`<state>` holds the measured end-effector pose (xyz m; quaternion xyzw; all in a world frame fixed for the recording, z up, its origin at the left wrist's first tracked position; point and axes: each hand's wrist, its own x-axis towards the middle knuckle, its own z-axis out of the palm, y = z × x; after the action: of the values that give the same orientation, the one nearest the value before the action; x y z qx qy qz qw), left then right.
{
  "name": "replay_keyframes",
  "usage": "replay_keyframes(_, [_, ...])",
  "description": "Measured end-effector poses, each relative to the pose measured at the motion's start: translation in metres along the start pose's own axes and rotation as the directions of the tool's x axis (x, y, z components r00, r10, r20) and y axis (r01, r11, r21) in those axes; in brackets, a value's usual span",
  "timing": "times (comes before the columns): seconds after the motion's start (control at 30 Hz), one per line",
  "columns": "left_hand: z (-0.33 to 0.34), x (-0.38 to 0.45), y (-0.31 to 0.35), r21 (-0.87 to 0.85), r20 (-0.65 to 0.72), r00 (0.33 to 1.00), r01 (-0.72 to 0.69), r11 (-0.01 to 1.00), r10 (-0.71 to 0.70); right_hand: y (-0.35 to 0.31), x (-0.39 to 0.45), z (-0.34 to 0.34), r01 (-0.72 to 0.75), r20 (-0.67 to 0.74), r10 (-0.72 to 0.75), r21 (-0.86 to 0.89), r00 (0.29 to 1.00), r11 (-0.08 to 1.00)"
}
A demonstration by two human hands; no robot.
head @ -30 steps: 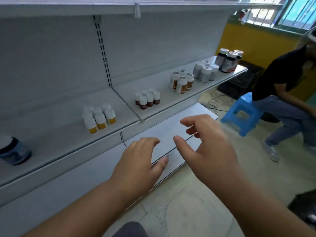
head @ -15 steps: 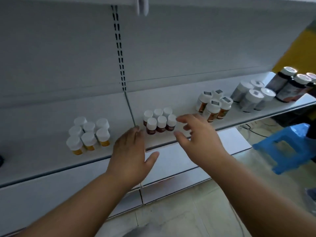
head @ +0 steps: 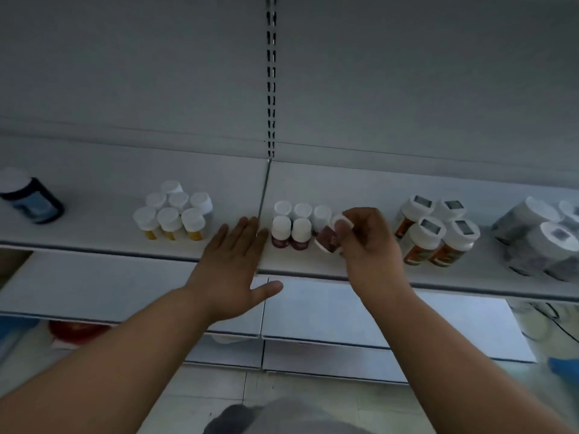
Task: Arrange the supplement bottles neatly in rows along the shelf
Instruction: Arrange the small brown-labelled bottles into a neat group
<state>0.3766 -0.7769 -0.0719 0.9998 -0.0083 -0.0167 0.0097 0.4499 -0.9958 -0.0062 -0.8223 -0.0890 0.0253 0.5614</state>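
A cluster of small white-capped bottles with dark red labels (head: 291, 228) stands on the white shelf (head: 94, 236) just right of the panel seam. My right hand (head: 365, 242) pinches one of these dark red bottles (head: 327, 241), which is tilted off the cluster's right end. My left hand (head: 233, 261) lies flat with straight fingers on the shelf, its fingertips just left of the cluster. Several yellow-labelled bottles (head: 175, 211) stand in a group further left.
A large dark jar (head: 29, 197) stands at the shelf's far left. Orange-labelled bottles (head: 435, 234) and a group of grey wrapped bottles (head: 542, 236) stand to the right. A lower shelf (head: 376, 321) juts out below. The slotted upright (head: 271, 76) runs up the back panel.
The view has swung to face the shelf and closed in. My right hand reached the dark red cluster and took hold of its end bottle, tilting it. My left hand came down flat beside the cluster.
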Motion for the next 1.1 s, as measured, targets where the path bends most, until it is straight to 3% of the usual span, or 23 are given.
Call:
replay_keyframes(0.07, [0.0, 0.0, 0.003, 0.004, -0.027, 1.0, 0.011, 1.0, -0.011, -0.007, -0.002, -0.01, -0.131, 0.152, 0.083, 0.341, 0.985, 0.931])
replay_keyframes(0.13, [-0.001, 0.0, 0.004, 0.0, -0.015, 1.0, 0.013, 1.0, -0.013, -0.015, -0.005, -0.02, -0.363, 0.387, 0.133, 0.616, 0.912, 0.699])
replay_keyframes(0.17, [-0.002, 0.0, 0.005, -0.004, -0.01, 1.0, 0.02, 1.0, -0.02, -0.019, -0.006, -0.026, -0.483, 0.503, 0.137, 0.665, 0.853, 0.57])
replay_keyframes(0.23, [-0.002, 0.001, 0.005, 0.005, -0.022, 0.999, 0.033, 0.999, -0.032, -0.025, -0.007, -0.035, -0.641, 0.675, 0.083, 0.644, 0.733, 0.417])
replay_keyframes(0.3, [-0.003, 0.002, 0.006, 0.02, -0.011, 0.999, 0.038, 0.999, -0.037, -0.028, -0.007, -0.04, -0.683, 0.755, -0.039, 0.613, 0.655, 0.397])
replay_keyframes(0.43, [-0.002, 0.002, 0.005, 0.023, 0.006, 0.999, 0.035, 0.999, -0.035, -0.035, -0.012, -0.038, -0.717, 0.77, -0.145, 0.633, 0.621, 0.293])
replay_keyframes(0.53, [-0.003, 0.002, 0.005, 0.013, 0.015, 0.999, 0.035, 0.999, -0.035, -0.036, -0.016, -0.04, -0.722, 0.775, -0.088, 0.618, 0.626, 0.311])
replay_keyframes(0.7, [-0.003, 0.002, 0.003, 0.02, 0.025, 0.999, 0.031, 0.999, -0.032, -0.027, -0.025, -0.039, -0.639, 0.712, -0.064, 0.664, 0.7, 0.388])
replay_keyframes(0.8, [-0.001, 0.002, 0.002, 0.019, 0.03, 0.999, 0.032, 0.999, -0.032, -0.028, -0.026, -0.035, -0.694, 0.742, -0.03, 0.64, 0.67, 0.331])
replay_keyframes(0.87, [0.0, 0.002, 0.002, 0.017, 0.03, 0.999, 0.034, 0.999, -0.035, -0.028, -0.026, -0.036, -0.704, 0.757, -0.019, 0.617, 0.654, 0.352])
replay_keyframes(1.1, [0.0, 0.003, 0.002, 0.024, 0.022, 0.999, 0.024, 0.999, -0.025, -0.031, -0.029, -0.038, -0.699, 0.749, -0.04, 0.634, 0.661, 0.332])
